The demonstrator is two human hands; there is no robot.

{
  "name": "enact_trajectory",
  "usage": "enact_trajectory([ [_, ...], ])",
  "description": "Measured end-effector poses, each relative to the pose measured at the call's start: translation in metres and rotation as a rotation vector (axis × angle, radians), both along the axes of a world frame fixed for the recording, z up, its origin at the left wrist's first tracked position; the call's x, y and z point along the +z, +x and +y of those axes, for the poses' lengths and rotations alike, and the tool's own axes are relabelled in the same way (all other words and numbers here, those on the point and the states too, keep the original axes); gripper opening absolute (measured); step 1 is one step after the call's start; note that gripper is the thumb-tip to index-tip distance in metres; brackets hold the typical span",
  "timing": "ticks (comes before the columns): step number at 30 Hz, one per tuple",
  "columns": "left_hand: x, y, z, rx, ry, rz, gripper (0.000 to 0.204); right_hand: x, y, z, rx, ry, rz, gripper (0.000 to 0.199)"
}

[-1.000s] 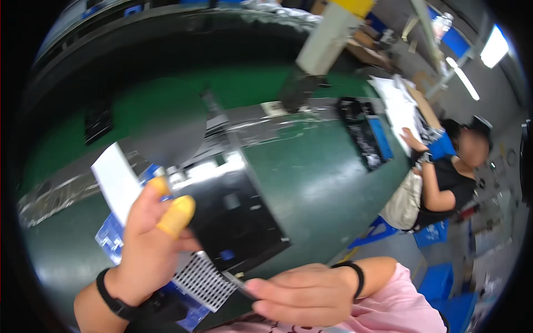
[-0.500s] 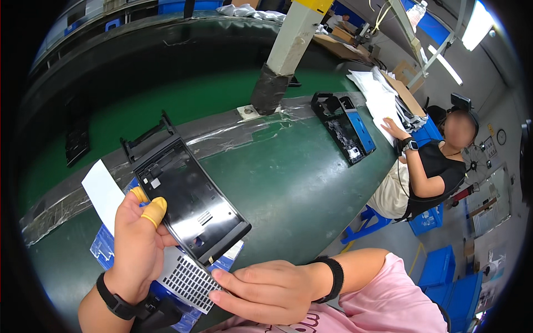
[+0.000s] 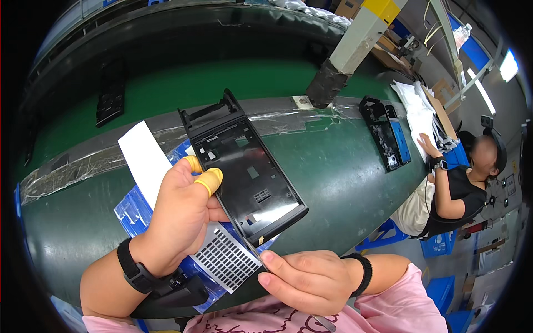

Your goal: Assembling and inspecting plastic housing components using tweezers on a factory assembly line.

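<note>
My left hand (image 3: 186,205), with yellow finger cots on its thumb and a finger, grips a black plastic housing (image 3: 250,172) by its left edge. The housing is held at a tilt above the bench, its open frame end pointing away from me. Pinched in my right hand (image 3: 311,280) are slim metal tweezers (image 3: 323,323); their rear end shows below the hand. Their tip is close to the housing's near corner, by a small yellowish piece (image 3: 261,240). Under the housing lies a white sheet with rows of small black stickers (image 3: 229,261).
Beneath the sheet is a blue plastic-wrapped bundle (image 3: 133,212), beside white paper (image 3: 145,161). Another black housing with a blue panel (image 3: 386,133) stands on the green bench (image 3: 338,191). Behind it rises a post (image 3: 347,53). A co-worker (image 3: 444,194) sits at the right.
The view has swung left, so everything sits farther right in the picture. The housing's inner face shows less glare. Both hands keep their hold, the right one still at the near corner.
</note>
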State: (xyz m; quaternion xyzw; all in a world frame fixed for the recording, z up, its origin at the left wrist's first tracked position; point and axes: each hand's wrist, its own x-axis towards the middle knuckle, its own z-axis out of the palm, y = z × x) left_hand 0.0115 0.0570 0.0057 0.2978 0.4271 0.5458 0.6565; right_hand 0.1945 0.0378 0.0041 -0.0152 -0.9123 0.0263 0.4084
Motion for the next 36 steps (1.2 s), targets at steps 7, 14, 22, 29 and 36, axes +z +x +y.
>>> enact_trajectory([
  [7, -0.004, 0.001, -0.003, -0.030, -0.029, -0.020, 0.021, 0.005, 0.004, 0.004, 0.016, -0.053, -0.044, 0.020],
  [14, 0.001, 0.002, -0.004, 0.035, -0.018, -0.021, 0.019, 0.009, 0.014, 0.001, 0.000, -0.097, 0.008, 0.014],
  [22, 0.005, 0.002, -0.006, 0.047, 0.014, -0.055, 0.016, 0.008, 0.012, -0.001, -0.041, -0.153, 0.030, 0.016],
  [29, 0.005, 0.003, -0.006, 0.060, 0.018, -0.066, 0.016, 0.009, 0.011, 0.000, -0.038, -0.134, 0.021, 0.015],
  [36, 0.005, 0.002, -0.006, 0.051, 0.021, -0.064, 0.017, 0.011, 0.011, 0.000, -0.025, -0.071, -0.027, 0.013],
])
